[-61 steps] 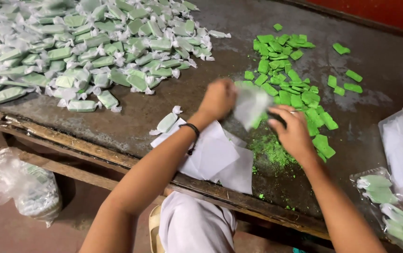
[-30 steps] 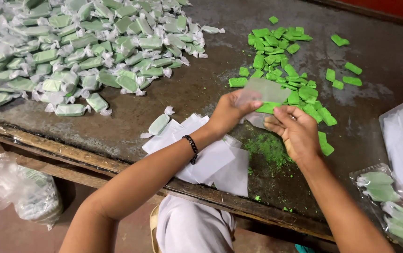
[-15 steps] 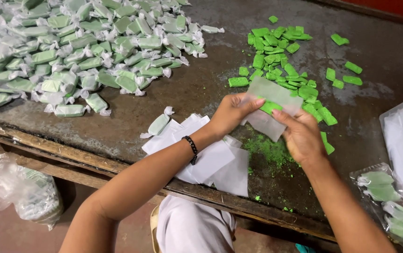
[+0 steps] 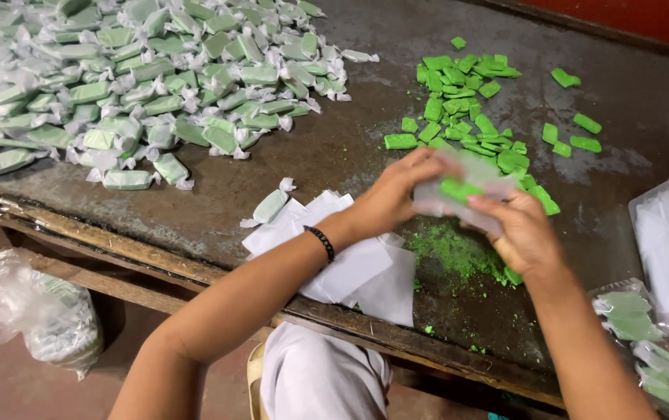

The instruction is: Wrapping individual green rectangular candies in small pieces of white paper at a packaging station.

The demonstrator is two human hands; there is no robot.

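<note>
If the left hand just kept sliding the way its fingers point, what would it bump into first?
The left hand points right, toward the translucent wrapper with a green piece that both hands hold. Past that it would likely meet the right hand, though depth is hard to judge from above.

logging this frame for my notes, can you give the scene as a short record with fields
left hand: left hand pinches one end of a translucent wrapper
right hand: right hand holds the other end
in the wrapper: one green piece
unwrapped: loose green pieces behind the hands
wrapped: big pile of wrapped pieces far left
paper: stack of white sheets under the left wrist
surface: dark worn table, green crumbs
</note>
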